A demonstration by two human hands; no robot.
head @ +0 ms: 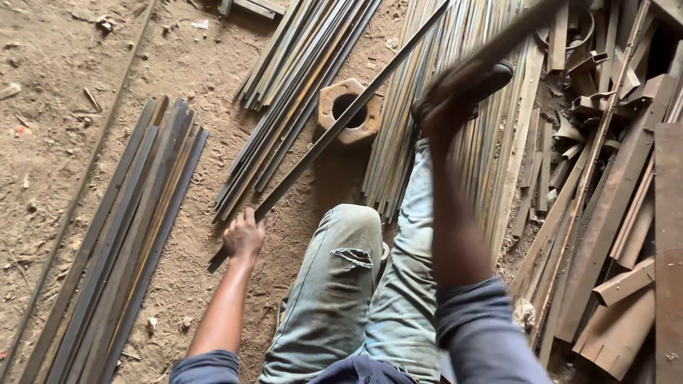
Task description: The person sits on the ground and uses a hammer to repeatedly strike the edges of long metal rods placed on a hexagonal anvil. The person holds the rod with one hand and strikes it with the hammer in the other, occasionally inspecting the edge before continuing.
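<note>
Steel bar (pixel 341 121) lies diagonally across rusty hex block (pixel 348 112) on dirt floor (pixel 64 142). Left hand (pixel 244 235) clamps bar's near end. Right hand (pixel 445 117), blurred, fist around hammer handle (pixel 498 43). Best: pin bar firm, strike over block.

The left hand (pixel 244 235) is gripping a long metal strip (pixel 341 121) running toward one o'clock over a hexagonal block (pixel 348 112); the blurred right hand (pixel 445 117) is holding a tool (pixel 498 46)
</note>
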